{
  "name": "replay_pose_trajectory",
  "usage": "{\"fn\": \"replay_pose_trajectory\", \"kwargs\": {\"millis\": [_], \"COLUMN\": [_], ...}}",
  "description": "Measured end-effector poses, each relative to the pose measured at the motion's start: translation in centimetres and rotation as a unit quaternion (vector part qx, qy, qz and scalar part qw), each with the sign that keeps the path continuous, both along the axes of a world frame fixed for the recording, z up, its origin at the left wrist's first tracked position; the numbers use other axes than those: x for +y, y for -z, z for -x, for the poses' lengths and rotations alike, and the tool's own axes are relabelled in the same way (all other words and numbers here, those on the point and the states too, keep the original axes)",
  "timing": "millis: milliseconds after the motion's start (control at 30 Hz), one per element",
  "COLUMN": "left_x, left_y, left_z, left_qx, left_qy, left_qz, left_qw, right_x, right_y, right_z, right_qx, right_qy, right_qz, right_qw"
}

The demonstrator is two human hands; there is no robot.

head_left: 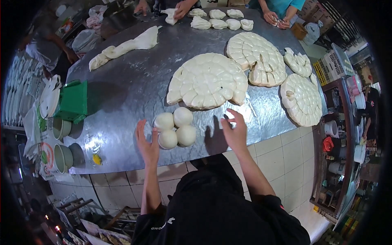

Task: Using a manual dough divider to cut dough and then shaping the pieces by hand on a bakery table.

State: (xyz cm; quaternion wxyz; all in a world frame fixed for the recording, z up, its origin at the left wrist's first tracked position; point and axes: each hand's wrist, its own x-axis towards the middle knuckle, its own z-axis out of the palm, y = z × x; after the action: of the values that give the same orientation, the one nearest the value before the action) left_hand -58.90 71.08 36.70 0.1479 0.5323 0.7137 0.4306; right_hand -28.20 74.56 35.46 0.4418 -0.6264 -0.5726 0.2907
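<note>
Several smooth, round dough balls sit in a tight cluster near the front edge of the metal table. My left hand is just left of them with its fingers stretched out; whether its fingertips touch the nearest ball I cannot tell. Off to the right of the cluster, my right hand hovers over the table edge, fingers apart and holding nothing. Beyond both hands lies a big flat round of dough, scored or pressed into wedge-like pieces. A second such round overlaps its far right side, with a gap cut into it.
Another divided dough round and a dough piece lie at the right. A long dough strip is far left. A green scale-like box, pots and a yellow item line the left. Co-workers' hands handle dough opposite.
</note>
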Motion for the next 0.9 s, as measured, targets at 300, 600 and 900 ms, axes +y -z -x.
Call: {"fn": "replay_pose_trajectory", "kwargs": {"millis": [300, 600, 900], "left_x": [16.9, 14.6, -1.7], "left_y": [-1.6, -4.4, -13.0], "left_z": [-6.1, -1.5, 9.4], "left_qx": [0.123, 0.047, -0.035], "left_qy": [0.311, 0.229, 0.043], "left_qz": [0.049, 0.112, -0.010], "left_qw": [0.941, 0.966, 0.998], "right_x": [6.4, -10.5, -5.9], "right_y": [-0.2, -10.0, -5.5], "right_z": [2.9, -8.1, -7.5], "right_qx": [-0.113, 0.260, 0.021], "right_qy": [0.071, 0.050, -0.012], "right_qz": [0.033, 0.170, 0.092], "right_qw": [0.991, 0.949, 0.995]}}
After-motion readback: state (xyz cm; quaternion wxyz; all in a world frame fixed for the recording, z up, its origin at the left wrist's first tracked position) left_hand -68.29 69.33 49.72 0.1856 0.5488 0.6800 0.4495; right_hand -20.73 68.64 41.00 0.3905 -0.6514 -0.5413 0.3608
